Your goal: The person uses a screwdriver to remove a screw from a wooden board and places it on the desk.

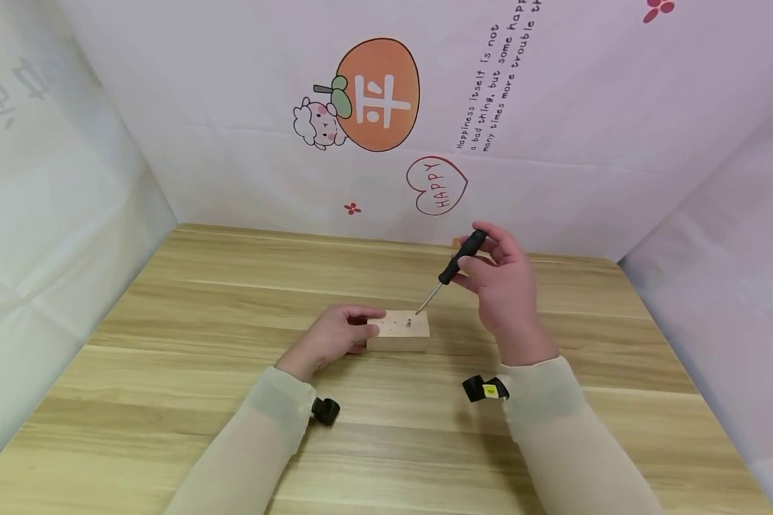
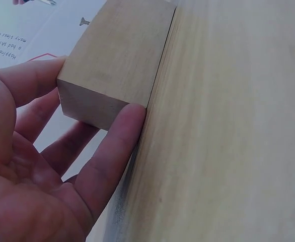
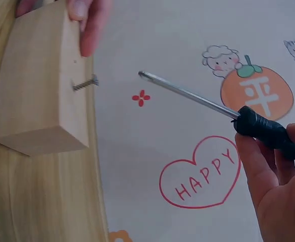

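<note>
A pale wooden block [image 1: 397, 342] lies on the table, with several small holes in its top face. From that face a screw [image 3: 85, 82] stands up, partly sunk into the wood near the right end. My left hand [image 1: 336, 335] grips the block's left end between thumb and fingers, as the left wrist view also shows. In my right hand [image 1: 507, 290] is a screwdriver [image 1: 465, 257] with a black handle, held between thumb and fingers. Its shaft slants down to the left, and in the right wrist view the tip is apart from the screw head.
The wood-grain table [image 1: 187, 343] reaches back to a white printed cloth [image 1: 245, 172] that forms the rear wall. More white cloth [image 1: 715, 286] encloses the sides. Each wrist carries a small black camera; the right camera [image 1: 483, 388] has a yellow label.
</note>
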`<move>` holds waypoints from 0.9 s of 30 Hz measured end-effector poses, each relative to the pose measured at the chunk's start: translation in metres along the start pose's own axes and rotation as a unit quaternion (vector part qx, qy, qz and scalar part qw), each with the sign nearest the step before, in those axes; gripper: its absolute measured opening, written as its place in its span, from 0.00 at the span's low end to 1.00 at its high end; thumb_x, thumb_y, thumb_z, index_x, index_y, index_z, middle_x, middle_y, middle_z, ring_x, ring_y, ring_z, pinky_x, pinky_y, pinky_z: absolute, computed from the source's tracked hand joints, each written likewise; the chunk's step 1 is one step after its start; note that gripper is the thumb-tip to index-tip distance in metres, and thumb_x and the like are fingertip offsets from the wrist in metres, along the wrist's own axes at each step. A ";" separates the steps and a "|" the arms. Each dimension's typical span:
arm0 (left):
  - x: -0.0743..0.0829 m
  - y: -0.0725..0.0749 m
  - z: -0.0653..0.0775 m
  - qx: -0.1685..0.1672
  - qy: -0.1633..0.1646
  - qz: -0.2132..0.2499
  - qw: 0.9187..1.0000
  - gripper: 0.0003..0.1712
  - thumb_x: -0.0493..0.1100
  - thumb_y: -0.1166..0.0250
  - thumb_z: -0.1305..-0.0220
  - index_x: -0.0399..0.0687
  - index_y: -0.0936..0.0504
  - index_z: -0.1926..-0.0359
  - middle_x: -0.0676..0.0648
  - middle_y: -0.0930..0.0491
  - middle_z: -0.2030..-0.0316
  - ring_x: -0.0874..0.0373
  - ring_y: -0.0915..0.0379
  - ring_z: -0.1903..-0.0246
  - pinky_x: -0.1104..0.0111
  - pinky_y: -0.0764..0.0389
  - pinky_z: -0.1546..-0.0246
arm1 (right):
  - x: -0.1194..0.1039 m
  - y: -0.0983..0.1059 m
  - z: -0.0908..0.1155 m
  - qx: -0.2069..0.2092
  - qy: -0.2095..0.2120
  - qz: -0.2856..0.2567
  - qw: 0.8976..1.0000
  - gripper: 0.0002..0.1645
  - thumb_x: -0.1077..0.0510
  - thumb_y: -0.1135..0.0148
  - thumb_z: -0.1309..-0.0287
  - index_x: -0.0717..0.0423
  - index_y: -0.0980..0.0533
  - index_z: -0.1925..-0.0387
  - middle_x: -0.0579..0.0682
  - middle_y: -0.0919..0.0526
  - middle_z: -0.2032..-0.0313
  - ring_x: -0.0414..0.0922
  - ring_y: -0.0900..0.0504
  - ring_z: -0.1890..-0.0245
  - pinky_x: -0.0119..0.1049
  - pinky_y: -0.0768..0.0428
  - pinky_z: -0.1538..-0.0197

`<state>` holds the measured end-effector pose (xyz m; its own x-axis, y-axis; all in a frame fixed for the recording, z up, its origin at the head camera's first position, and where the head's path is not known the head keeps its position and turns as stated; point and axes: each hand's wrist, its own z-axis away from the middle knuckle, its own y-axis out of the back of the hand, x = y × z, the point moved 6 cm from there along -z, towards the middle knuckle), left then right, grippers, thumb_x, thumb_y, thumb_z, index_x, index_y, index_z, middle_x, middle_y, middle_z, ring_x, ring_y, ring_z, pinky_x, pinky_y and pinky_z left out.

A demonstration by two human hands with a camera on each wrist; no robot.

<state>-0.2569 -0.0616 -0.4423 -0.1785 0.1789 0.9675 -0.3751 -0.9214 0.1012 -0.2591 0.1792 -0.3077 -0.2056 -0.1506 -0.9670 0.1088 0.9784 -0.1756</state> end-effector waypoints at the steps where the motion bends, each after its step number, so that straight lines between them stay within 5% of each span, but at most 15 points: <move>1: 0.000 0.000 0.000 0.000 0.000 0.001 1.000 0.17 0.37 0.32 0.33 0.53 0.14 0.45 0.46 0.23 0.48 0.51 0.24 0.57 0.60 0.16 0.59 | 0.001 -0.003 0.001 -0.007 0.007 0.009 1.000 0.33 0.80 0.42 0.43 0.51 0.23 0.40 0.61 0.23 0.48 0.56 0.19 0.52 0.46 0.15 0.57; 7: -0.001 0.000 -0.001 -0.001 0.000 0.003 1.000 0.17 0.37 0.32 0.33 0.54 0.14 0.45 0.46 0.23 0.48 0.51 0.24 0.57 0.61 0.16 0.59 | 0.004 -0.017 0.006 -0.032 0.044 0.082 0.995 0.31 0.78 0.39 0.43 0.51 0.21 0.42 0.63 0.23 0.47 0.53 0.20 0.54 0.44 0.15 0.58; 27: 0.001 0.000 0.000 -0.008 0.005 0.009 1.000 0.17 0.37 0.32 0.33 0.52 0.14 0.44 0.47 0.24 0.44 0.51 0.24 0.52 0.60 0.16 0.58 | 0.005 -0.037 0.011 -0.094 0.098 0.199 0.970 0.29 0.73 0.39 0.40 0.49 0.21 0.40 0.51 0.19 0.50 0.49 0.18 0.53 0.38 0.16 0.56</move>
<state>-0.2572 -0.0612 -0.4418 -0.1951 0.1661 0.9666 -0.3869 -0.9186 0.0797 -0.2532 0.1409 -0.3086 -0.3663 0.2571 -0.8943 0.0419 0.9647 0.2602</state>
